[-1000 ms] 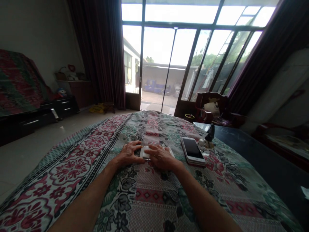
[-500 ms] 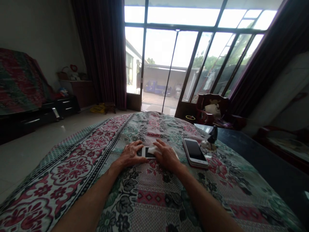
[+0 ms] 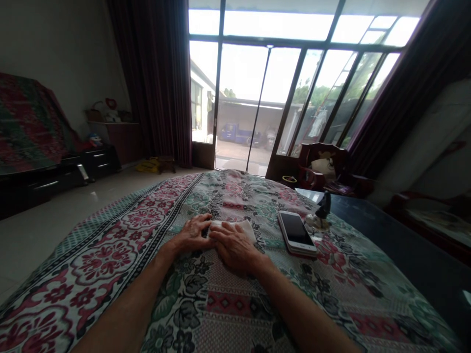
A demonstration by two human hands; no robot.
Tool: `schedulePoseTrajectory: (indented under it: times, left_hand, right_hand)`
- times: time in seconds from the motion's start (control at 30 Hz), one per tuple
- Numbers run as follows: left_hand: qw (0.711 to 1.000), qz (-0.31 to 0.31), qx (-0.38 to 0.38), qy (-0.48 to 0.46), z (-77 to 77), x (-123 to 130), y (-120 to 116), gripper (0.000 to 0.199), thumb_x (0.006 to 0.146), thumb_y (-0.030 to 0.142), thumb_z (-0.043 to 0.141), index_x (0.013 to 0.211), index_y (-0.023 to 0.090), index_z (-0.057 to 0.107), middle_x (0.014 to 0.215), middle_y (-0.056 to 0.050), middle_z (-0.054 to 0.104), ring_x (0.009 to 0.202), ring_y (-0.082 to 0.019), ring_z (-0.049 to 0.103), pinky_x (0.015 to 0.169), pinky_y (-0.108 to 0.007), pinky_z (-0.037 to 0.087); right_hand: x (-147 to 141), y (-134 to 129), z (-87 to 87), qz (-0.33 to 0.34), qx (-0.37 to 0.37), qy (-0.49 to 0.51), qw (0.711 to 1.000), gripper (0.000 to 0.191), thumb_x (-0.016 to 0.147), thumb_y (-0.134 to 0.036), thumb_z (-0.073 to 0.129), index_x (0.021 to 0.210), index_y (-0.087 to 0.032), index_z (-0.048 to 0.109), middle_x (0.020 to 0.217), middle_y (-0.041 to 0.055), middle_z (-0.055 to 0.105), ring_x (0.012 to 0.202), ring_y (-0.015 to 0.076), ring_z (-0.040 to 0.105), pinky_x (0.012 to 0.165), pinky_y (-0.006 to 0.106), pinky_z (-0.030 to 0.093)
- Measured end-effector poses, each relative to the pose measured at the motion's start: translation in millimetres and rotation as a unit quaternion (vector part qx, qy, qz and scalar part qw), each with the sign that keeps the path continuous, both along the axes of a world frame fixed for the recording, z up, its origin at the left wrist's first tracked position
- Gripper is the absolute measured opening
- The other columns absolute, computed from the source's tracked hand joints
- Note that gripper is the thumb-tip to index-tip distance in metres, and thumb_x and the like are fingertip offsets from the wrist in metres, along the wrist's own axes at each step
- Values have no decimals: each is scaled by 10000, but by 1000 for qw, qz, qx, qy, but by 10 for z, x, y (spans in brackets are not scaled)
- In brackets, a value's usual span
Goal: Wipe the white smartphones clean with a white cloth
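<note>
My left hand (image 3: 193, 234) steadies the left end of a smartphone lying flat on the patterned cloth, thumb on the near edge and fingers on the far edge. The phone is almost wholly covered now, so its screen cannot be seen. A white wipe (image 3: 248, 229) is spread over it. My right hand (image 3: 232, 243) presses down on that wipe with fingers laid across it, their tips close to my left hand. To the right, a second white smartphone (image 3: 297, 229) with a dark screen lies face up on what looks like a reddish case or another flat item.
A floral cloth (image 3: 235, 294) covers the table under my hands. Beyond the second phone stands a clear-based object with a dark upright top (image 3: 324, 206). A dark table surface (image 3: 382, 235) lies to the right, with a wooden chair (image 3: 320, 166) behind it.
My right hand has slid left along the phone with the wipe, which now spreads over the screen and hides it. My left hand has shifted slightly left, still at the phone's end.
</note>
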State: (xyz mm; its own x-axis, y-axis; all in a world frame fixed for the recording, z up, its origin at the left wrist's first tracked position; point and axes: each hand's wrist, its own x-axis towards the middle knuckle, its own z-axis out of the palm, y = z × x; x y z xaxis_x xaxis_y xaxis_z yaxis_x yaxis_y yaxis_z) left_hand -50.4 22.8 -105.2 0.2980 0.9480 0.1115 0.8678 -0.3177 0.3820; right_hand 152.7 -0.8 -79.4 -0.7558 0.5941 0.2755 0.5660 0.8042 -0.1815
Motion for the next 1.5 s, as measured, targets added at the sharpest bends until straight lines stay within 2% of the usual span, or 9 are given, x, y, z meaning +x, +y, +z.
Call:
schedulePoseTrajectory:
  times: [0.23,0.37,0.47,0.6,0.77,0.97,1.1,1.37,1.5]
  left_hand:
    - [1000,-5,-9,-17,-11,-28,8,700,690,574,704,1306,281,549,1522,-62,354,1403,-324,277,1142,-465,221]
    - [999,-11,-10,-29,-3,-40,14,682,684,555,722,1294,293,564,1517,-71,362,1405,-328,276,1143,-482,215]
    - [999,-26,-20,-32,3,-62,22,710,690,542,721,1319,261,548,1525,-82,344,1409,-330,264,1144,-476,216]
    - [999,-31,-33,-27,5,-91,32,729,707,537,704,1348,243,521,1537,-82,321,1418,-324,243,1150,-450,211]
    - [999,-31,-29,-20,-13,-100,47,725,704,554,694,1344,262,520,1538,-63,321,1421,-317,242,1156,-435,209]
    - [1000,-19,-12,-5,-27,-55,29,703,715,540,673,1336,244,529,1521,-74,350,1402,-317,282,1160,-420,210]
    - [1000,-11,-22,-2,-16,-36,23,729,704,600,661,1334,255,532,1528,-68,337,1409,-329,261,1158,-437,201]
    - [999,-12,-39,-15,-4,-55,59,786,652,644,693,1320,256,548,1540,-76,312,1415,-336,241,1155,-446,193]
    - [999,-14,-41,-22,-6,-57,56,766,655,644,692,1315,284,548,1540,-58,317,1418,-332,234,1153,-467,190]
  right_hand:
    - [188,112,20,-20,-18,-13,1000,344,970,-271,364,1245,-300,569,1371,-11,533,1252,215,443,1030,415,337]
    - [421,233,73,-37,-40,-12,998,374,955,-211,339,1172,-287,634,1297,-13,594,1171,185,520,1002,364,391]
    - [510,263,106,-49,-49,-7,998,381,937,-187,347,1143,-289,651,1264,-19,614,1127,182,546,979,349,410]
    - [433,198,101,-48,-40,-12,998,364,957,-210,336,1157,-264,634,1272,6,601,1148,195,520,982,358,389]
    - [168,77,24,-28,-14,-20,999,331,971,-265,356,1229,-259,564,1317,25,557,1228,226,434,1004,401,340]
    - [-40,12,-25,25,-4,1,1000,275,973,-242,378,1181,-256,558,1272,11,577,1185,186,464,1024,376,323]
    - [36,44,-2,26,-8,4,1000,292,979,-244,368,1189,-266,569,1305,-1,566,1201,184,461,1005,372,359]
    - [488,280,57,-1,-34,14,999,356,953,-196,356,1093,-282,672,1218,-7,645,1097,171,573,989,360,410]
    - [470,239,61,-25,-28,16,999,371,984,-241,325,1068,-267,685,1176,8,667,1082,181,584,983,368,407]
